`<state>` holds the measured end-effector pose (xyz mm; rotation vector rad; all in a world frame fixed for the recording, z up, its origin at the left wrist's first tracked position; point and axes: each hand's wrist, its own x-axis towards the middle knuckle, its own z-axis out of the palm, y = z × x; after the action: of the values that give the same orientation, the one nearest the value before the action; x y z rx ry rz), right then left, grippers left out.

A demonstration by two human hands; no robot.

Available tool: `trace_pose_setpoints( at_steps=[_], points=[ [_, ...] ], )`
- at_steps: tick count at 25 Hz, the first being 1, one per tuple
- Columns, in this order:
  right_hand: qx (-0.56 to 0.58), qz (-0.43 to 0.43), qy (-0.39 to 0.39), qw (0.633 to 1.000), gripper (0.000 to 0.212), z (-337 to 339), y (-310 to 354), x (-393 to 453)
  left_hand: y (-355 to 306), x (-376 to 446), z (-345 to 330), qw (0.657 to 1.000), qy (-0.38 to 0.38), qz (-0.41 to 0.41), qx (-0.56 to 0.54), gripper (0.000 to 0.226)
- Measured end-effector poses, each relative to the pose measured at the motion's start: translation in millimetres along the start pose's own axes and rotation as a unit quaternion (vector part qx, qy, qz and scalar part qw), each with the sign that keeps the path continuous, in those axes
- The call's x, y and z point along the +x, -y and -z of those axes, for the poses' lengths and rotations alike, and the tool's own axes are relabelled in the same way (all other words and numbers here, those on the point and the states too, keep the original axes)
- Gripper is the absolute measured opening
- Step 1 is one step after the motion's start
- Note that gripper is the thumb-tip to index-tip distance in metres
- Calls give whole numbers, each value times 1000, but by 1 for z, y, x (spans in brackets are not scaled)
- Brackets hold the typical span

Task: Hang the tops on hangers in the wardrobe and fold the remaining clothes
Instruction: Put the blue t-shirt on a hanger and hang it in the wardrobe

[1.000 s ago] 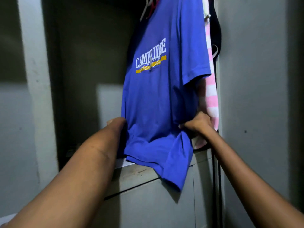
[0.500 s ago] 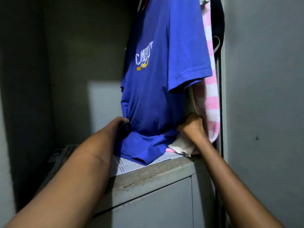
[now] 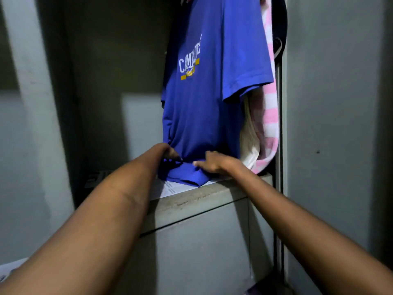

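Note:
A blue T-shirt (image 3: 204, 107) with white "CAMBRIDGE" lettering hangs inside the wardrobe; its hanger is out of view above. Its hem is bunched on the wardrobe shelf (image 3: 197, 199). My left hand (image 3: 168, 153) grips the hem at the shirt's left side. My right hand (image 3: 209, 163) rests on the folded hem in front, fingers curled against the cloth. Behind the blue shirt a pink-and-white striped top (image 3: 270, 124) and a cream garment (image 3: 249, 145) hang against the right wall.
A dark garment (image 3: 278, 28) hangs at the top right. Printed paper (image 3: 172, 189) lines the shelf under the hem. Below the shelf is a grey drawer front (image 3: 202, 241). The wardrobe's left half is dark, with a dark object (image 3: 95, 177) at the back.
My right hand has left the pale garments at the right and moved left onto the blue hem. The hem that hung over the shelf edge now lies bunched on the shelf.

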<state>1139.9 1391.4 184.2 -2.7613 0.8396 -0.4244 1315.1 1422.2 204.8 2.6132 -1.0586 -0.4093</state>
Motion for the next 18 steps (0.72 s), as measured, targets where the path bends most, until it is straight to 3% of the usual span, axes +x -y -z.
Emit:
trace_pose_setpoints(
  at_steps=[2,6,9,12,15,18],
  points=[
    [-32,-76,-30,996,59,-4,-16,-5,1,-14,-12,1000,7,9,29,36],
    [72,-50,-139,986,37,-9,-9,-42,-11,-52,-33,993,-83,-85,10,30],
    [160,-41,-209,964,28,-18,-5,-71,-28,-72,-44,967,-149,-154,-136,53],
    [244,-51,-265,932,25,-24,-6,-108,-45,-102,-58,944,-149,-204,-212,54],
    [305,-73,-288,905,31,-28,-12,-145,-53,-134,-75,928,-166,-229,-243,48],
    [366,-115,-258,887,34,-36,-23,-175,-44,-160,-100,901,-180,-256,-300,39]
  ],
)
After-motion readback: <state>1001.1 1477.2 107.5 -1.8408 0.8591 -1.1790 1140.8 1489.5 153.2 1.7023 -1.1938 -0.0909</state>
